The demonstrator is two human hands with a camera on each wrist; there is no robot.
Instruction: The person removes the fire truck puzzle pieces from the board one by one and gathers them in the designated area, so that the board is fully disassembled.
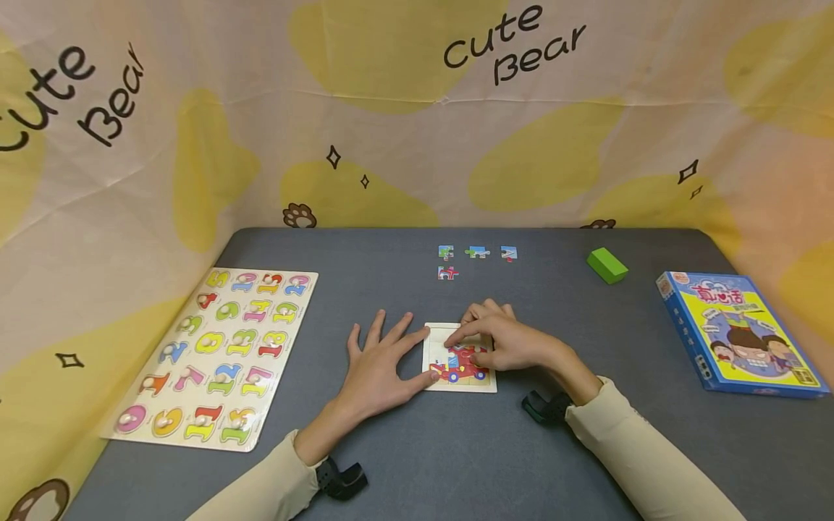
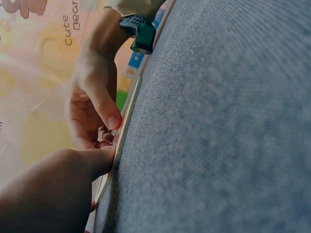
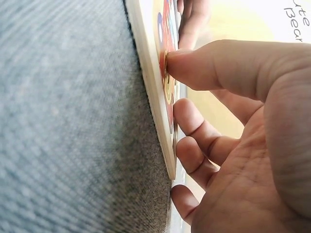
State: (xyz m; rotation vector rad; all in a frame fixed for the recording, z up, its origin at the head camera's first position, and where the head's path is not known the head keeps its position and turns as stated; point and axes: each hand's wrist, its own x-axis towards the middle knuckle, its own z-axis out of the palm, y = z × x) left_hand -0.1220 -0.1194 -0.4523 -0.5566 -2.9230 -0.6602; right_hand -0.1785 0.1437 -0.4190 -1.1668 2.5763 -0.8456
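Observation:
A small jigsaw puzzle in a light wooden frame (image 1: 478, 387) lies on the dark table, showing a red vehicle. My left hand (image 1: 381, 373) is spread at its left side; the index fingertip meets the upper left corner and the thumb rests on the lower left edge. Over the right part of the puzzle, my right hand (image 1: 504, 340) has its index fingertip and thumb on the vehicle picture. In the right wrist view the thumb (image 3: 199, 65) touches the picture, other fingers bent by the frame's edge. I cannot tell whether these fingers pinch a piece.
Several loose jigsaw pieces (image 1: 478, 252) lie beyond the frame. A green block (image 1: 607, 265) sits at the back right, near a blue and yellow box (image 1: 746, 336). At left lies a number board (image 1: 215, 354) with colourful knobbed digits. A printed curtain (image 1: 404, 130) surrounds the table.

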